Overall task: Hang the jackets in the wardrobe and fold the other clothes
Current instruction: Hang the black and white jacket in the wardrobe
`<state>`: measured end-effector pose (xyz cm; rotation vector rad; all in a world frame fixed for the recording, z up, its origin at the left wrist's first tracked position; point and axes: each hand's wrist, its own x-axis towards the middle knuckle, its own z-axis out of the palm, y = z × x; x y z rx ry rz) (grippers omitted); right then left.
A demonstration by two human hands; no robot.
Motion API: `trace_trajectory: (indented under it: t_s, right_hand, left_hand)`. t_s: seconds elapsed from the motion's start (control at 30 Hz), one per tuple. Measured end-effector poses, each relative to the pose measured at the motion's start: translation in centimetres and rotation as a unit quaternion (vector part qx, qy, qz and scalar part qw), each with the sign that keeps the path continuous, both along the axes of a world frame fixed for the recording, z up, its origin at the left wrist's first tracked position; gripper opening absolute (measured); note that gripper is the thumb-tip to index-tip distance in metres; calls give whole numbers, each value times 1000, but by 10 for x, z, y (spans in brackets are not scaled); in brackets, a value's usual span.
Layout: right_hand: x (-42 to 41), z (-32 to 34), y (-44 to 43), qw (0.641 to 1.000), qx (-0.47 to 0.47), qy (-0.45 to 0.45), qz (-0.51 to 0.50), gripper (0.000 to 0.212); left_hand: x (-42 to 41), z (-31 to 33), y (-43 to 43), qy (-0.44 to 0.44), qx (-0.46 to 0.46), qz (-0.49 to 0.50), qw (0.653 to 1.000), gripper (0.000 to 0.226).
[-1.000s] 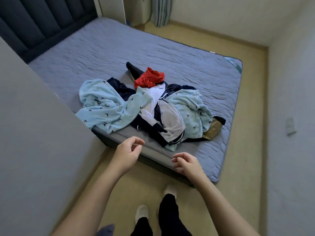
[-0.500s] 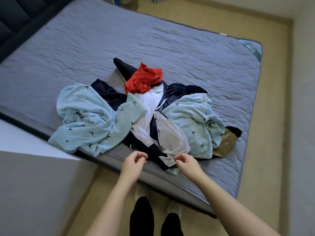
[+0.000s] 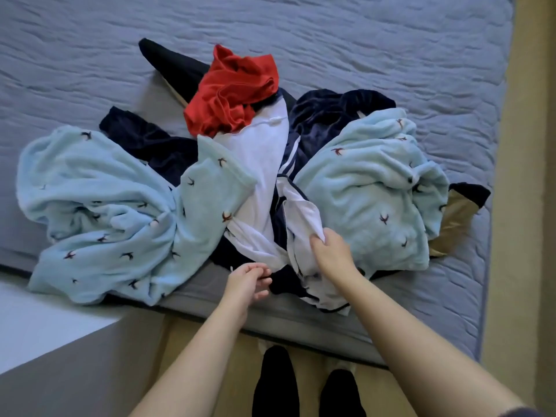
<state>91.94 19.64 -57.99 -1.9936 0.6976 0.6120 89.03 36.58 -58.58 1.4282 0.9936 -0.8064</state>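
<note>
Through the head camera I am looking straight down at the bed (image 3: 361,40), whose grey quilted cover is carrying a heap of clothes near its front edge. The right hand (image 3: 329,252) is reaching into the middle of the heap and grasping a fold of the white and navy garment (image 3: 301,215), with thumb and fingers curling round the white cloth. The left hand (image 3: 246,281) is hovering near it at the heap's front edge, fingers loosely curled towards the thumb over dark cloth; I cannot tell whether it is pinching anything.

A light blue fleece (image 3: 99,212) with small bird motifs is spreading out on the left and hanging partly over the bed's edge. A second light blue fleece (image 3: 370,188) is lying bunched on the right, just beside the right hand. Between them a white garment (image 3: 258,164) is running up to a crumpled red garment (image 3: 231,91) at the far side of the heap. A dark navy garment (image 3: 328,115) is showing beneath the fleeces, and a tan piece (image 3: 454,218) is poking out at the far right.

In front of the bed, the person's black trousers (image 3: 273,383) are showing above the beige floor (image 3: 511,266), and a grey surface (image 3: 45,371) is filling the lower left corner.
</note>
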Motion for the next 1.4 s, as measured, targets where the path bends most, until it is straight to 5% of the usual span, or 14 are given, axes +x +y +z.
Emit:
trace_trajectory:
  t_s: [0.07, 0.2, 0.23, 0.3, 0.43, 0.53, 0.63, 0.77, 0.9, 1.0, 1.1, 1.17, 1.3, 1.4]
  right_hand:
    - [-5, 24, 12, 989, 130, -45, -50, 25]
    - [-5, 80, 8, 945, 289, -98, -117, 17]
    - [-3, 87, 3, 937, 307, -102, -133, 17]
    - [0, 99, -7, 927, 318, -109, -167, 19]
    - [2, 105, -32, 927, 286, -121, -211, 18]
    - [-12, 106, -54, 963, 206, -96, -144, 15]
    - [-32, 121, -65, 987, 130, -58, -70, 22]
    - [-49, 170, -73, 993, 81, -84, -9, 62]
    - [-55, 240, -79, 975, 127, -179, 45, 68]
    - [-60, 275, -76, 940, 59, -284, 179, 71]
    - [-63, 287, -64, 904, 7, -318, 285, 36]
    - [-67, 301, -59, 920, 21, -274, 281, 10]
    - [-53, 315, -79, 936, 29, -336, 99, 16]
    - [-30, 367, -92, 920, -60, -370, 113, 27]
  left_hand:
    - [9, -6, 5, 10, 37, -2, 999, 10]
    - [28, -4, 0, 79, 16, 37, 996, 63]
    - [31, -4, -2, 94, -7, 42, 995, 64]
    - [35, 1, -7, 70, -50, 69, 994, 25]
    - [45, 30, -12, -75, -48, 136, 987, 28]
    - [51, 80, -12, -194, -71, 118, 971, 33]
    - [52, 146, -20, -307, -100, 50, 945, 32]
    - [37, 246, -45, -391, -103, -110, 908, 25]
    - [17, 328, -57, -419, -118, -201, 877, 13]
    - [-6, 365, -56, -423, -124, -242, 865, 11]
    - [-28, 389, -59, -414, -155, -295, 847, 14]
    - [-37, 392, -55, -408, -116, -336, 841, 11]
    - [-30, 376, -27, -366, 147, -492, 776, 47]
    - [-13, 386, -14, -347, 289, -524, 722, 43]
